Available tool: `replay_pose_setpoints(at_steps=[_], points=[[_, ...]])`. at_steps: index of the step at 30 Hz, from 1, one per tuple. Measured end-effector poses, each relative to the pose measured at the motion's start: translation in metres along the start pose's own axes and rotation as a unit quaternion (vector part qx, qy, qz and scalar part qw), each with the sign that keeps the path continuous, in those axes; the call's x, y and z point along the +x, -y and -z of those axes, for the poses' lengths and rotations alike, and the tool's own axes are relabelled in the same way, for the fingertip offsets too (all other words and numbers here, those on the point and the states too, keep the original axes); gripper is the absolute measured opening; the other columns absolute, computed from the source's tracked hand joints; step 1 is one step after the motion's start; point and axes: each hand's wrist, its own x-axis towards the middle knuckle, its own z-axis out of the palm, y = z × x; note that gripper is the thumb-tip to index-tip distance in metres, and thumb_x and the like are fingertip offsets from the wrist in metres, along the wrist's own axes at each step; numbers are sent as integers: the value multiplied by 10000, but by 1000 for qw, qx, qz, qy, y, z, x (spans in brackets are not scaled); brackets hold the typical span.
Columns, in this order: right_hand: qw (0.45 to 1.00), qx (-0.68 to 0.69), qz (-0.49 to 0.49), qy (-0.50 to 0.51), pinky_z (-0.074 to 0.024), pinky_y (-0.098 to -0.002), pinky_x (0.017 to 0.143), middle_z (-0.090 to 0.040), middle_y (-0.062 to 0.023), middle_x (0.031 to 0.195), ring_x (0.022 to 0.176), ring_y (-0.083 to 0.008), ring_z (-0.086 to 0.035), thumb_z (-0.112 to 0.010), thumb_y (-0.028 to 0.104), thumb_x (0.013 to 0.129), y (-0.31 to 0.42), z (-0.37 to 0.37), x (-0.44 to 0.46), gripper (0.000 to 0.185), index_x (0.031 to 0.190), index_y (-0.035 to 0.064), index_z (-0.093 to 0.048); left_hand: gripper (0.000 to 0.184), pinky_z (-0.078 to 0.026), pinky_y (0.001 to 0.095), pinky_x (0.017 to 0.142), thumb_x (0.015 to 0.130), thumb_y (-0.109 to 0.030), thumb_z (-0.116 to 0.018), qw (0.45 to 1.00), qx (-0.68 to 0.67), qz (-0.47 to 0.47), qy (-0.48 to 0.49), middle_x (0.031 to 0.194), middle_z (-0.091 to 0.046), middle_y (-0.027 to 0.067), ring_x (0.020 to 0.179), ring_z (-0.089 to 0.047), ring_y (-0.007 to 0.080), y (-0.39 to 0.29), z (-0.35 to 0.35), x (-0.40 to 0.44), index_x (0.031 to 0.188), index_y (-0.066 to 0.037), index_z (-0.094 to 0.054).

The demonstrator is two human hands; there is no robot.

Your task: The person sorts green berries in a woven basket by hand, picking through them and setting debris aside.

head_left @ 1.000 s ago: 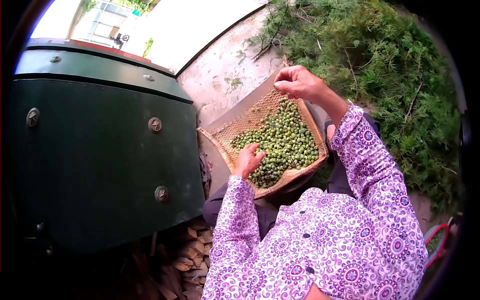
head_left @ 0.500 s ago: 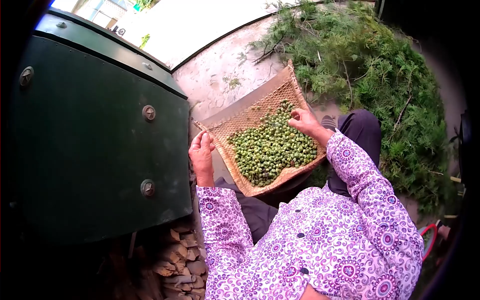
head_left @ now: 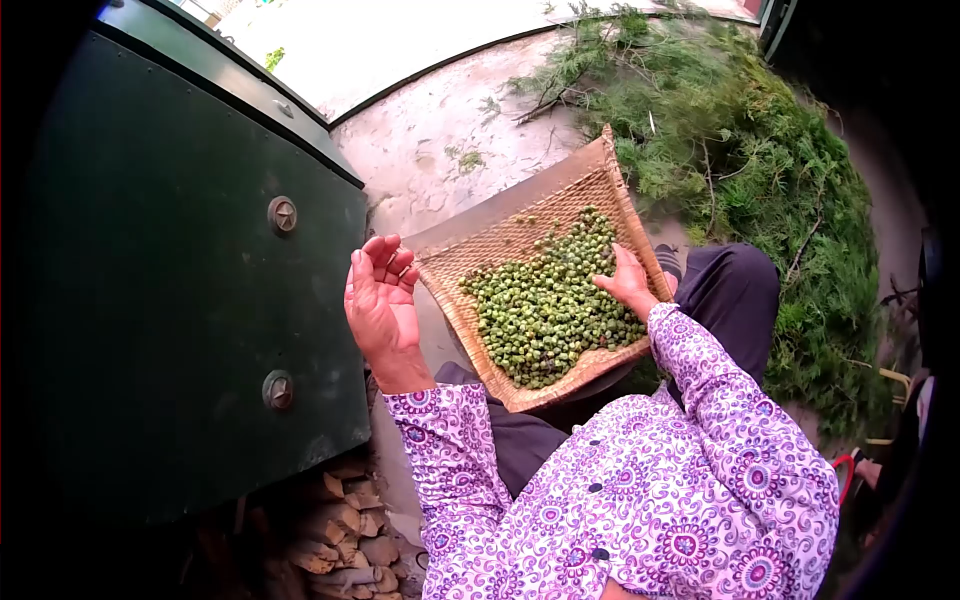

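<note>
A woven basket tray [head_left: 465, 250] rests across the lap, holding a heap of small green round fruits [head_left: 545, 315]. My left hand [head_left: 382, 305] is raised just beyond the tray's left edge, palm up, fingers apart and slightly curled, with nothing seen in it. At the right side of the heap, my right hand [head_left: 627, 278] reaches down to the fruits, thumb and fingers spread, touching or just above them. No fruit shows between its fingers.
A dark green metal door [head_left: 200, 270] with star-shaped studs stands at the left. Below it lies split firewood [head_left: 350, 535]. Cut evergreen branches [head_left: 750, 180] cover the ground at the right. A pale concrete floor [head_left: 420, 130] extends ahead. Part of another person's foot [head_left: 868, 470] shows at the far right.
My left hand went from the fruits to the tray's left edge, then turned palm up with its fingers opened. My right hand came down from the tray's far corner to the heap's right side.
</note>
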Motion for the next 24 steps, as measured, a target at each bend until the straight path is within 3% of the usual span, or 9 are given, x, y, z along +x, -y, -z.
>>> replay_pose_setpoints(at_steps=[2,9,12,15,19,24], points=[[998,16,-43,47,-326,-363,982,-426,-220,1254,1164,-326,-415,-751,343,593,0,3,5,893,1304,23,-316,268,-475,282,652,893,-259,-494,1000,-6,3,-6,941,-603,113,773,-574,183,-3,-8,-3,991,-18,-558],[979,140,-46,144,-365,-339,953,-459,-219,1230,1124,-310,-462,-797,347,531,14,-11,12,1003,1334,43,-278,291,-464,269,659,898,-268,-480,1000,0,2,10,948,-602,117,774,-573,177,-7,-11,-10,996,-6,-557],[951,245,-29,185,-329,-331,976,-396,-219,1286,1178,-293,-400,-818,288,531,24,-34,12,1026,1338,1,-251,293,-459,270,660,896,-268,-483,1000,5,-6,-1,955,-600,119,778,-571,179,-9,-8,-13,1002,-6,-557],[952,202,-4,230,-366,-335,943,-488,-212,1203,1113,-289,-472,-801,307,534,59,-50,1,935,1302,35,-341,310,-453,285,687,900,-290,-474,1000,17,-5,8,989,-597,116,809,-565,181,-8,-4,-12,1019,-18,-562],[972,112,93,182,-387,-346,919,-511,-208,1152,1076,-309,-487,-785,319,527,77,-63,-8,851,1248,56,-417,296,-458,273,659,898,-268,-480,1000,14,-7,-11,946,-602,115,771,-572,178,-8,-8,-10,1012,-7,-556],[968,111,154,164,-416,-376,865,-537,-202,1026,982,-330,-506,-788,290,524,94,-72,-30,809,1209,47,-431,283,-462,271,658,897,-266,-484,1000,6,0,-7,932,-604,112,760,-571,173,-6,-11,-8,995,-11,-560]])
